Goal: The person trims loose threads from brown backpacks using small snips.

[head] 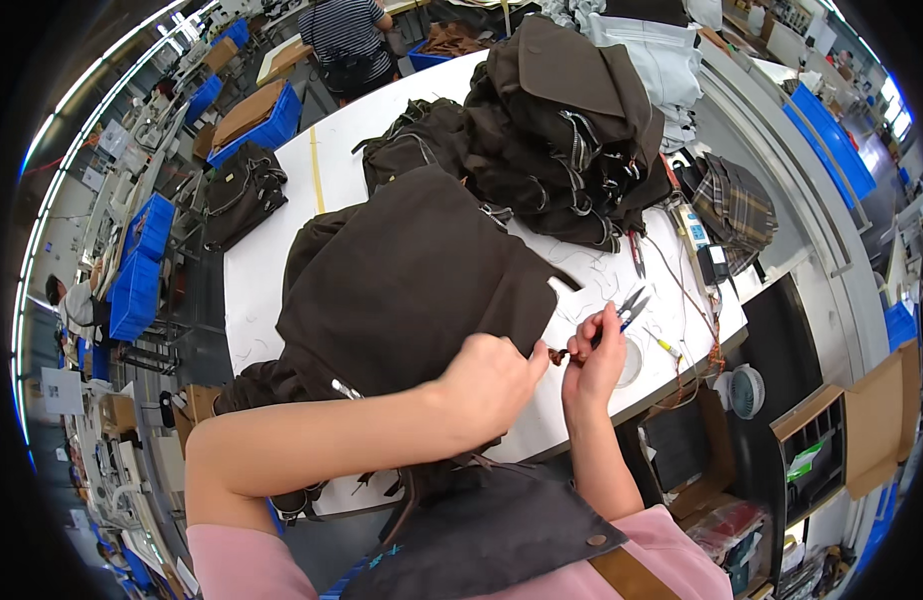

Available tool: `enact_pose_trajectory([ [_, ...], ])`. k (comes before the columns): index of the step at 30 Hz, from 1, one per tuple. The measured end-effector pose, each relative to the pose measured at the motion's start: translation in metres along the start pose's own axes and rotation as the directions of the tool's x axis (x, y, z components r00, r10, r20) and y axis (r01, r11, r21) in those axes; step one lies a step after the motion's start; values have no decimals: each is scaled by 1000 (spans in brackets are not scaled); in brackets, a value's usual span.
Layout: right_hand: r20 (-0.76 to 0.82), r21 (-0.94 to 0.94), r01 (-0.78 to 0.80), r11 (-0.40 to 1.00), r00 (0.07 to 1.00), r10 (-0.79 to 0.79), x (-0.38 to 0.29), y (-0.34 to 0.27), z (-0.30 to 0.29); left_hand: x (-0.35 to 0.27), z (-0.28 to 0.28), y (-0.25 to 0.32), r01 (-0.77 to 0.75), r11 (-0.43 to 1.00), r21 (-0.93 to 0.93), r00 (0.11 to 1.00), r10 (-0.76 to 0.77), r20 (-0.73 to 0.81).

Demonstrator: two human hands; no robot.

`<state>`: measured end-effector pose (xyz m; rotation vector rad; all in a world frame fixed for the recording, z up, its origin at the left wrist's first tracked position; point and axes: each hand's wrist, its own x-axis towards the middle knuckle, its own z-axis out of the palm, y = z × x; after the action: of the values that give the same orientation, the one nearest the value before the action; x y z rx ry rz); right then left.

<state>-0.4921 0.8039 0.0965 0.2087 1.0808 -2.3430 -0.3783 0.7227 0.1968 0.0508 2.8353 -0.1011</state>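
A dark brown fabric bag point(424, 277) lies on the white table point(259, 315) before me. At its right edge my left hand point(499, 375) pinches the near end of a small brown piece point(557, 356), which spans the short gap to my other hand. My right hand point(600, 345) has its fingers curled round thread snips point(632, 306), blades pointing up and away, and its fingertips meet the brown piece. What exactly that piece is cannot be told. Loose thread ends lie on the tabletop just beyond the snips.
More dark bags with zips point(566, 135) are piled at the back. Right of my hands lie a yellow-handled tool point(668, 346), red-handled snips point(636, 255), a power strip point(690, 229) and cables. A small fan point(746, 391) stands beyond the right edge. A person point(345, 45) stands behind the table.
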Motion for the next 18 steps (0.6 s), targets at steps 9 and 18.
enact_pose_trajectory([
  [9,421,-181,144,973,905,-56,-14,-9,48,-109,-57,-89,-172,-41,-984,728,-678,-99],
  [18,751,-224,589,777,612,-248,-61,-16,160,-129,-39,-51,-252,162,-954,387,-887,-252],
])
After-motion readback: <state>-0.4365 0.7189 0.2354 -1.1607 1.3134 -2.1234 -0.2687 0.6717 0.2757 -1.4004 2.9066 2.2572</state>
